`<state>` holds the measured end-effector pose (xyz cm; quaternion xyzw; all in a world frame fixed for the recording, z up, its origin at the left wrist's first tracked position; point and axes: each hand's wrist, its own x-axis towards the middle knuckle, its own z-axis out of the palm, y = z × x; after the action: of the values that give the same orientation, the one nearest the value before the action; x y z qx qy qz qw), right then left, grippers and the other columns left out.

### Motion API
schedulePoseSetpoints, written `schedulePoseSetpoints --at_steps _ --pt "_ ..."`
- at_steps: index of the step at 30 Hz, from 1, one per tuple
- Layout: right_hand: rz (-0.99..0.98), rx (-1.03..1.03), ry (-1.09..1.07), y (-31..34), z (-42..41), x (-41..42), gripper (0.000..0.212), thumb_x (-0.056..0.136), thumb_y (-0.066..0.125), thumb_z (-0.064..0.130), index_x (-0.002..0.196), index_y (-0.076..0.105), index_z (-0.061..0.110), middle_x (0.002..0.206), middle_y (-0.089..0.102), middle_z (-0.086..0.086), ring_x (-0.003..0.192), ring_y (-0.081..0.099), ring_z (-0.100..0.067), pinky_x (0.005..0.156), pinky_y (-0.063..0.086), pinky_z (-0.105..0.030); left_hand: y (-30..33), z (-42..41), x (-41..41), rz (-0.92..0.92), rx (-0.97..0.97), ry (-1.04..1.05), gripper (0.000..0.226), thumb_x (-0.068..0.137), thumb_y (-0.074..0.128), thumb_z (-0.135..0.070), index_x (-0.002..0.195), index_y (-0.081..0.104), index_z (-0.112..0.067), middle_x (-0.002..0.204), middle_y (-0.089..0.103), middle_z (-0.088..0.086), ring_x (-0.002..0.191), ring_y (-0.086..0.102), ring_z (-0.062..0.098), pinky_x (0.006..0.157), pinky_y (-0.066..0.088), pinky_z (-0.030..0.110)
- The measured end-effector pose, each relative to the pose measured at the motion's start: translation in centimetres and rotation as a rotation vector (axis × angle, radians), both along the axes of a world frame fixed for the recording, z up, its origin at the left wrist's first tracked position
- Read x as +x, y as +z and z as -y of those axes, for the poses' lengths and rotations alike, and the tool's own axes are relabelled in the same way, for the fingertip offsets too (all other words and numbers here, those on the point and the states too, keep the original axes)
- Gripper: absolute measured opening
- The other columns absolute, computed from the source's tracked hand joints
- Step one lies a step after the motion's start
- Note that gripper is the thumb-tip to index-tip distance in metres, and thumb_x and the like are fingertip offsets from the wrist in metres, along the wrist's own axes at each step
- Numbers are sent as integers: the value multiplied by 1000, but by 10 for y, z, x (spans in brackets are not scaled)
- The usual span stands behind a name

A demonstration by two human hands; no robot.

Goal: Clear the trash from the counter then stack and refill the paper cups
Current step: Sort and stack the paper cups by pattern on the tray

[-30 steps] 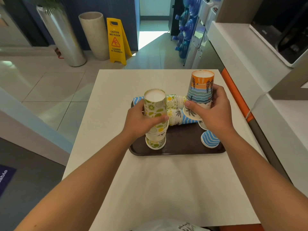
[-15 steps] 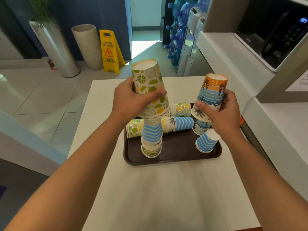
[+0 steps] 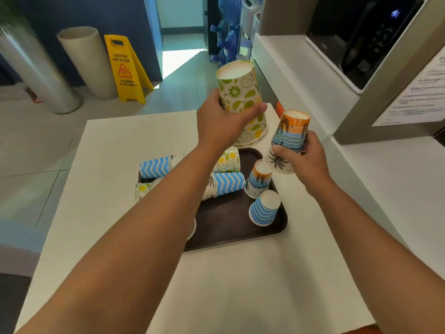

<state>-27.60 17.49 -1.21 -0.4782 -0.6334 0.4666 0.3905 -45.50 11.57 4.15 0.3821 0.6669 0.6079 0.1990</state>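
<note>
My left hand (image 3: 220, 121) grips an upside-down lemon-print cup (image 3: 240, 95), held high over the far edge of the dark brown tray (image 3: 231, 227). Just to its right, my right hand (image 3: 302, 160) holds an upside-down sunset-print cup (image 3: 289, 138) above the tray's far right corner. On the tray stand an inverted sunset cup (image 3: 258, 180) and an inverted blue wave cup (image 3: 263, 210). Other cups lie on their sides: a blue zigzag cup (image 3: 227, 183), a lemon cup (image 3: 228, 161) and another blue zigzag cup (image 3: 155, 167) at the tray's left end. My left forearm hides part of the tray.
The tray sits on a white table (image 3: 240, 285). A white counter (image 3: 301, 75) with a black appliance (image 3: 361, 37) runs along the right. On the floor at the back are a yellow wet-floor sign (image 3: 125, 71), two tall planters (image 3: 84, 61) and water bottles (image 3: 228, 32).
My left hand has lifted the lemon cup off the stack at the tray's front and carried it up and right, close to the sunset cup. The right hand moved slightly right.
</note>
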Motion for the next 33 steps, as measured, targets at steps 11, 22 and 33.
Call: schedulePoseSetpoints --at_steps 11,22,33 --pt "215 -101 301 -80 -57 4 79 59 91 14 125 48 19 119 60 2 111 60 -15 97 52 -41 -88 -94 13 7 -249 -1 71 58 89 -47 115 57 -21 109 68 -9 100 65 10 88 57 38" --pt "252 -143 431 -91 -63 15 81 63 90 28 131 46 23 128 52 14 123 49 -5 107 37 -26 -132 -105 20 -76 -405 -119 80 58 93 -32 121 46 -17 110 59 -7 100 58 12 77 47 20" --pt "360 -27 545 -89 -60 7 66 69 86 27 128 55 23 122 62 7 109 57 -4 84 40 -6 -124 -99 4 -362 -459 -159 75 68 85 -43 132 56 -16 128 61 0 111 58 16 90 48 27"
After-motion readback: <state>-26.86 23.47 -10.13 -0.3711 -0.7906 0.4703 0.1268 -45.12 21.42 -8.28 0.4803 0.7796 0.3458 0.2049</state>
